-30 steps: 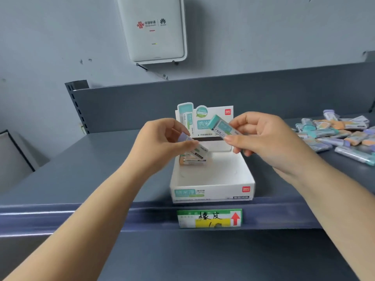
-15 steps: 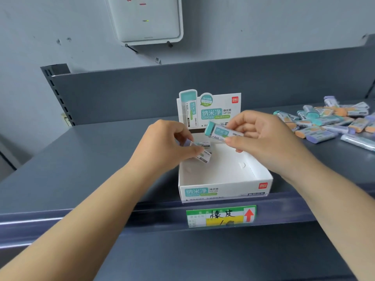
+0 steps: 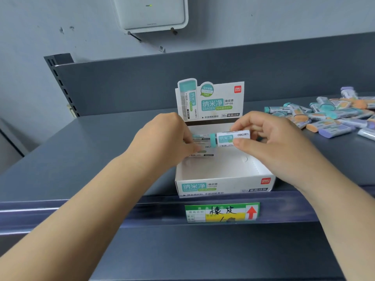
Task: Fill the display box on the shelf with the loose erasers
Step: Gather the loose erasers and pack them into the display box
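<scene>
Both hands had dropped lower toward the back of the box since half a second earlier, and the teal-capped eraser (image 3: 229, 138), held tilted then, lay level across the middle of the frame. The right hand (image 3: 278, 142) pinched that eraser between thumb and fingertips, just above the open display box (image 3: 223, 185) at the shelf's front edge. The left hand (image 3: 162, 142), at centre left, had its fingers curled on erasers at the box's back left corner, where a small stack (image 3: 200, 153) showed partly under its fingers; how many it held could not be told. The work looked barely begun: apart from that back corner, the white floor of the box showed bare. Most of the stock remained outside, a heap of loose erasers (image 3: 328, 116) in teal, orange and purple sprawled on the grey shelf (image 3: 81, 149) at the right edge of the frame, well apart from the box. A green and yellow price label (image 3: 222, 212) hung below the box, and a white wall unit (image 3: 152, 13) sat at the top of the frame.
</scene>
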Demonstrator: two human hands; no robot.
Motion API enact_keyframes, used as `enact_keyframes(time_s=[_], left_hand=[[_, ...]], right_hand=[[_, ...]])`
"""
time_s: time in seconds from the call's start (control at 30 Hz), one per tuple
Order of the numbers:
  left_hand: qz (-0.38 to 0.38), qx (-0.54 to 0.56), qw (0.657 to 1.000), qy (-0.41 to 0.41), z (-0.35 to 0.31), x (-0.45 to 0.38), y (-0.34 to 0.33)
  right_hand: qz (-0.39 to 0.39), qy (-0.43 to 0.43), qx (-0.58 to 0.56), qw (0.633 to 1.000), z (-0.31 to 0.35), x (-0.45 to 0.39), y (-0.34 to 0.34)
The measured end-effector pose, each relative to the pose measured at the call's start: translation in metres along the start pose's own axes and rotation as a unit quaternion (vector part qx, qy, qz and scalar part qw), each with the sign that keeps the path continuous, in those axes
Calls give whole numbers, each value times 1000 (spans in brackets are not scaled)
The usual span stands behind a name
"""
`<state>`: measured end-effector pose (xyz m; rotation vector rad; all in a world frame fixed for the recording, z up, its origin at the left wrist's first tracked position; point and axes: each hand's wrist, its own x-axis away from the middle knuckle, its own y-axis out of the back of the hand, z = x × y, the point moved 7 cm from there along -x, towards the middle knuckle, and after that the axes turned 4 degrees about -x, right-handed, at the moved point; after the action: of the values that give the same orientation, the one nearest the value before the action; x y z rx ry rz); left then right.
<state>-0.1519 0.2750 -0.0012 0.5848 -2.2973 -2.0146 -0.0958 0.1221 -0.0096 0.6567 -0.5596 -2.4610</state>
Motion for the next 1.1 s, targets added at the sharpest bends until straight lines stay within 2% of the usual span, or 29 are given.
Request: enact_keyframes(time_s=[0.13, 0.43, 0.73, 0.97, 1.1], left_hand=[[7, -18, 1000, 2, -1, -1, -2], [-31, -33, 999, 9, -2, 3, 7], [23, 105, 994, 24, 0, 0, 0], [-22, 104, 994, 33, 8, 2, 0], [-66, 142, 987, 37, 18, 18, 3]], right_hand=[[1, -3, 10, 1000, -1, 1, 1], [-7, 1, 8, 1000, -1, 1, 1], [-7, 0, 20, 1000, -1, 1, 2], [-4, -3, 0, 1000, -1, 0, 2], [-5, 2, 20, 1000, 7, -2, 3]])
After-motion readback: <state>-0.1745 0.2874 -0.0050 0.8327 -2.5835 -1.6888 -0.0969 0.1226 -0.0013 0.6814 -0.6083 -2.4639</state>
